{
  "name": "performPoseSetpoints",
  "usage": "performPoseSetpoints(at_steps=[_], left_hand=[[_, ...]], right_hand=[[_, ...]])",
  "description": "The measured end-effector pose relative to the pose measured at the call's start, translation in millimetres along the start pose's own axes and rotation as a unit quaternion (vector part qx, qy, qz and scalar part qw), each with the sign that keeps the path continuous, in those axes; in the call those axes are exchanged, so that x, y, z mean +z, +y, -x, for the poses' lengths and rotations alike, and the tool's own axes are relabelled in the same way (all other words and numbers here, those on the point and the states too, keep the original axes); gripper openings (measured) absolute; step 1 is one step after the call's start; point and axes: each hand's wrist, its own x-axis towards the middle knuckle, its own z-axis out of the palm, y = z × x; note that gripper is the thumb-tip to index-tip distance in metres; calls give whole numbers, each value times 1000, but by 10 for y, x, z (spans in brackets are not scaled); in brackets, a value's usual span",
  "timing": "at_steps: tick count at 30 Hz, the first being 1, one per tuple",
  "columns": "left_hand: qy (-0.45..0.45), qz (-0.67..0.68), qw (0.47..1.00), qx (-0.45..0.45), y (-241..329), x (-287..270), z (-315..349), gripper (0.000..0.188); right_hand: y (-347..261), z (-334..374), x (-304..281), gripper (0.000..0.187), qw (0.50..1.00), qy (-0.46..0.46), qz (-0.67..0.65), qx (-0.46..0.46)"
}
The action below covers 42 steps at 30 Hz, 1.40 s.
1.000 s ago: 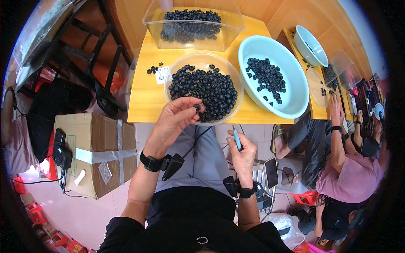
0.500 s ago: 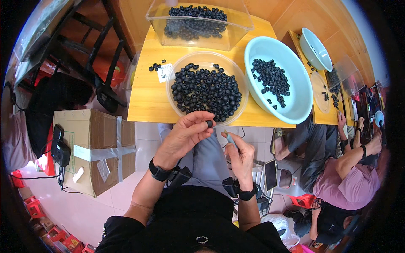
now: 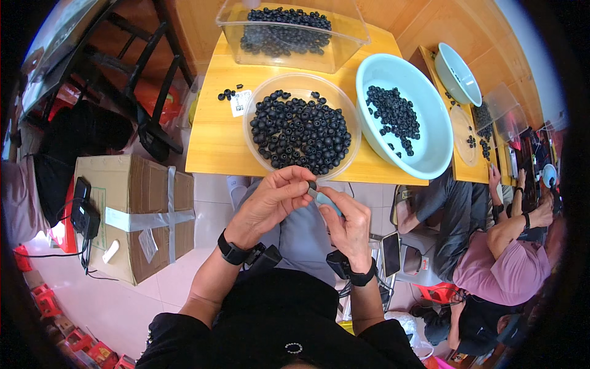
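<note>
Currently, at centre, the left hand (image 3: 273, 200) pinches a black bead (image 3: 312, 184) and the right hand (image 3: 350, 227) grips a blue-handled tool (image 3: 330, 202), its tip at the bead: one piece seemingly mid-work. At twelve o'clock a round tub (image 3: 301, 83) holds many beads, at two a blue basin (image 3: 433, 126) fewer; which are finished cannot be told. At eleven, a white label's (image 3: 240, 103) print is too small to read.

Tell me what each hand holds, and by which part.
Left hand: a small, round black piece, pinched by its left side. Right hand: a slim light-blue tool with a grey tip, by its handle.
</note>
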Motion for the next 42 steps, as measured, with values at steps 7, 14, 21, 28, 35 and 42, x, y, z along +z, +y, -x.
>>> performPoseSetpoints(at_steps=[7,14,21,28,35,42], left_hand=[[11,15,1000,-13,-12,-3,46,17],[12,-4,1000,-24,-3,-32,83,16],[2,4,1000,-29,12,39,115,16],[-36,60,997,-33,-64,13,211,16],[1,92,995,-34,-119,-18,182,17],[28,73,996,-38,-118,25,190,17]], right_hand=[[13,0,-12,24,999,1,41,-32],[60,15,17,24,998,19,35,-56],[356,-3,21,21,995,60,75,-24],[300,34,-240,22,986,150,49,55],[102,90,-93,18,998,55,-11,4],[15,96,-73,18,998,-15,-9,-60]])
